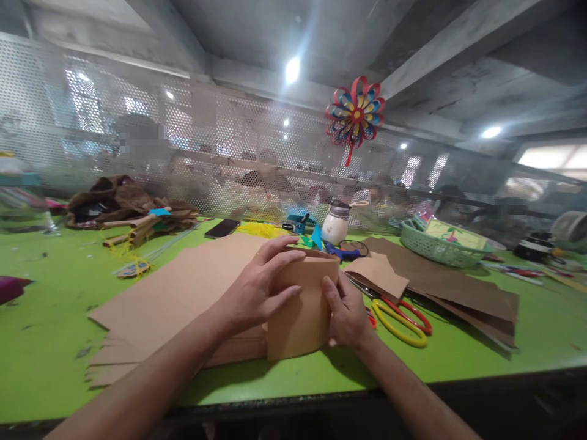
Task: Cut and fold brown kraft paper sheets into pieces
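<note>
A sheet of brown kraft paper (300, 315) stands upright near the table's front edge, bent over into a fold or loop. My left hand (259, 284) is on its left side, thumb against the front face and fingers curved over the top edge. At the right edge, my right hand (351, 308) pinches the paper, with its thumb in front and the other fingers behind. A stack of brown paper sheets (183, 287) lies flat under and beside my left forearm. To the right of my right hand are scissors (401, 324) with yellow and red handles.
Dark brown sheets (458, 287) and a small paper piece (380, 275) lie right on the green table (41, 342). Behind stand a white bottle (336, 226), a phone (222, 228), a green basket (440, 247) and bundled brown material (123, 201). A perforated metal screen (220, 140) closes the back.
</note>
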A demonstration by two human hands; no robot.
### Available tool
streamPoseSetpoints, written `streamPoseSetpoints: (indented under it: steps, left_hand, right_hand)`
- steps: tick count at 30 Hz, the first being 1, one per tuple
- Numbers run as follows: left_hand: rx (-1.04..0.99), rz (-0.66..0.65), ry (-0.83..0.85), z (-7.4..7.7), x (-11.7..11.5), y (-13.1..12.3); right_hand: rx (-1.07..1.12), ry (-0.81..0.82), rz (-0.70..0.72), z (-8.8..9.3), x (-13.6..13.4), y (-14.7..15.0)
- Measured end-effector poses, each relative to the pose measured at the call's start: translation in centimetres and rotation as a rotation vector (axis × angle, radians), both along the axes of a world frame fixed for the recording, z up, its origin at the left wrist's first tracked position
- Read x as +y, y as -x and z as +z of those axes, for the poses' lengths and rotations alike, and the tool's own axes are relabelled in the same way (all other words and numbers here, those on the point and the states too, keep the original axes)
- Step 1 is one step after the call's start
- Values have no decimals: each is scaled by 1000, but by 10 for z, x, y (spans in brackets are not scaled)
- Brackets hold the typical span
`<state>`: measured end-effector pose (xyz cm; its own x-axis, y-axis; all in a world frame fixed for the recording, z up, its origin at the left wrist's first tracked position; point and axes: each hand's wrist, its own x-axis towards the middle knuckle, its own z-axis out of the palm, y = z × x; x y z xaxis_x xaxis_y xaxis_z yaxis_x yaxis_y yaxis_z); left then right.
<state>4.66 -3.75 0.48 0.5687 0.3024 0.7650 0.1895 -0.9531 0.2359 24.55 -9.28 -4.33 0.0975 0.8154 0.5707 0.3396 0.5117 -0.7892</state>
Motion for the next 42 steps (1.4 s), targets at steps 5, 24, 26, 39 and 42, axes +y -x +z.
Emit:
streamPoseSetpoints:
  steps: [5,24,26,39,42]
  left_hand:
    - [-30,14,5,-1,-2,-2]
    - [-194,101,39,-8,2,-8]
    - [-196,116,81,-11,3,-9]
    - [-187,115,178,-17,4,-15]
    - [-183,113,182,-15,4,-16]
  right_hand:
    - [-28,-31,-73,-4,1,1]
    - [-27,-23,-245,-7,15,16]
    - [-32,-25,-261,-7,17,16]
    - [54,32,-252,-9,17,20]
    - [94,50,-181,-11,16,18]
